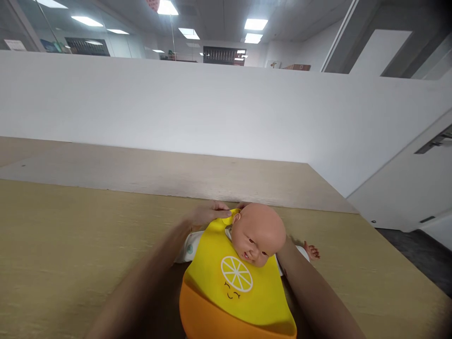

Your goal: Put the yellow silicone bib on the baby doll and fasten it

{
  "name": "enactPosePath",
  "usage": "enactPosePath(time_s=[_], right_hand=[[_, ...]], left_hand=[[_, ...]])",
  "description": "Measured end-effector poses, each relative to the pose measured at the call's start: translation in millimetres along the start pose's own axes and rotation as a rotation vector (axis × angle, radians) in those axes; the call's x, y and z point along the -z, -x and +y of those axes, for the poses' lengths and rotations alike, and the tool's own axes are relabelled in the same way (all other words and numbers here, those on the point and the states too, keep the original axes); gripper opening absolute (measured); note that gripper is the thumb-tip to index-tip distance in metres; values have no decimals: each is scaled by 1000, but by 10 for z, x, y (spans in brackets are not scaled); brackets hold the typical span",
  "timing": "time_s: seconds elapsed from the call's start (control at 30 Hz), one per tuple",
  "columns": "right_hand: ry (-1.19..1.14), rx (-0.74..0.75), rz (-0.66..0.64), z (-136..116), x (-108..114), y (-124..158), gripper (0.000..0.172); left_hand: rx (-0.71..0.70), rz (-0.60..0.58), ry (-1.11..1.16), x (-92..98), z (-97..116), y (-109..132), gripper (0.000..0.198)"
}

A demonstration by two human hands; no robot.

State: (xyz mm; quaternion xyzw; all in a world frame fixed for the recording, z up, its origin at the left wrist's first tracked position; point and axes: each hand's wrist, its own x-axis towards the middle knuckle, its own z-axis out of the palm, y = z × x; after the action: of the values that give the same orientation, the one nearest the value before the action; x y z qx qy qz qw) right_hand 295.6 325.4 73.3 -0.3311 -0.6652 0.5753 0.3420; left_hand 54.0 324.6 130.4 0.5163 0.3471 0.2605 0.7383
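One yellow bib (261, 301), with an orange pocket (219, 322) at its bottom, covers the chest of a bald baby doll (259, 230) at the near side of the table (88, 235). It carries a white citrus slice (236, 274) above a small smiling face (230, 297). The left hand (212, 213) pinches the neck strap (227, 220); the right hand (242, 205) is mostly hidden behind the doll, so its grip cannot be told.

The baby bib (252, 299) is yellow, with an orange pocket (219, 313). Its yellow part bears a white citrus slice (236, 274) and a dark smiling face (230, 296). The baby doll (268, 230) is pinkish; its white sleeve (187, 252) has a green print. The table (70, 245) is light tan, the wall (176, 103) white.
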Motion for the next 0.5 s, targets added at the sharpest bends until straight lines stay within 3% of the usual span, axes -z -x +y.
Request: enactPosePath(time_s=[0.17,0.4,0.5], right_hand=[[-8,0,-35,-37,1,18,40],[-15,-13,-33,-132,16,341,39],[-21,-25,-17,-109,25,286,42]], left_hand=[[25,-44,52,-35,31,-9,19],[43,-99,100,-14,-81,-121,15],[47,-87,132,21,-130,-152,15]])
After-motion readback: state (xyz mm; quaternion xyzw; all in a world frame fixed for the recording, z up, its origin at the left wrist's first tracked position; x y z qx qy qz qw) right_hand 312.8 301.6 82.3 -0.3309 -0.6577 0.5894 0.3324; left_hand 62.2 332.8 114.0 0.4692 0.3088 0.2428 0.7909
